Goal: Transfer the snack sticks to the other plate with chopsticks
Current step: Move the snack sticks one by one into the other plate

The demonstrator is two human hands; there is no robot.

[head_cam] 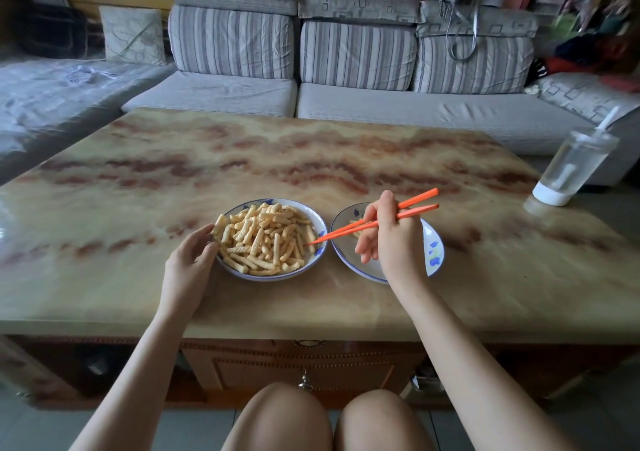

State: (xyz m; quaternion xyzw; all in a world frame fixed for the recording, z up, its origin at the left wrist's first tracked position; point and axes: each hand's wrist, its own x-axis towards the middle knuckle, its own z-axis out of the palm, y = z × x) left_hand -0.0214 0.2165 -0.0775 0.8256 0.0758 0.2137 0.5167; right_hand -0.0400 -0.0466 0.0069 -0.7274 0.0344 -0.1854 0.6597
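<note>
Orange chopsticks (377, 223), gripped in the right hand (388, 239), reach a full plate (320, 229) of snack sticks (266, 239). Left hand (192, 260) loosely cups its rim; the other plate (434, 243) holds few.

Snack sticks (264, 239): pale yellow, ridged, short; heaped loosely, filling left plate (320, 224), one stick leaning over its left rim. Left plate: white, blue rim and blue flower marks, round, shallow, flat on table. Right plate (434, 255): same pattern, just beside left plate, rims near but apart; few sticks (356, 229) lying in far-left part, mostly hidden. Chopsticks (417, 205): orange pair, slanted, tops up-right, tips meeting low over right edge of heap, crossing gap between plates.
</note>
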